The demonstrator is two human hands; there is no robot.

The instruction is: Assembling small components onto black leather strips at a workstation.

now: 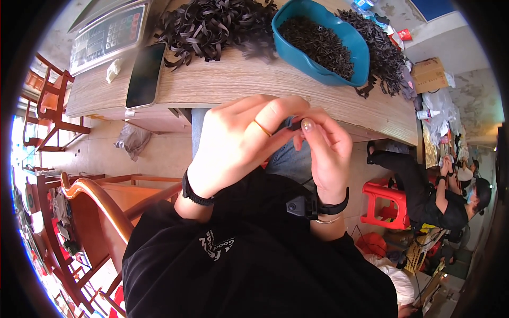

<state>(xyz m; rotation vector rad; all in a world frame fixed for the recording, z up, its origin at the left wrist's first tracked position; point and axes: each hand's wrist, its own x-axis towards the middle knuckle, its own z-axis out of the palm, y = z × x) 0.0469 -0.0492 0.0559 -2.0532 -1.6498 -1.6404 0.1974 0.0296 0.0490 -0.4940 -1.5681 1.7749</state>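
Both hands meet in front of the table's near edge, over my lap. My left hand, with a gold ring, is closed in a pinch on a small dark strip. The fingertips of my right hand press on the same strip from the other side; most of it is hidden between the fingers. Beyond the hands, a loose heap of long black strips lies on the table. To its right, a teal plastic basin holds many short black pieces. Another black heap lies right of the basin.
A phone and a scale with a keypad occupy the table's left side, with a crumpled white scrap beside them. A wooden chair stands at left. On the right are a red stool and a seated person in black.
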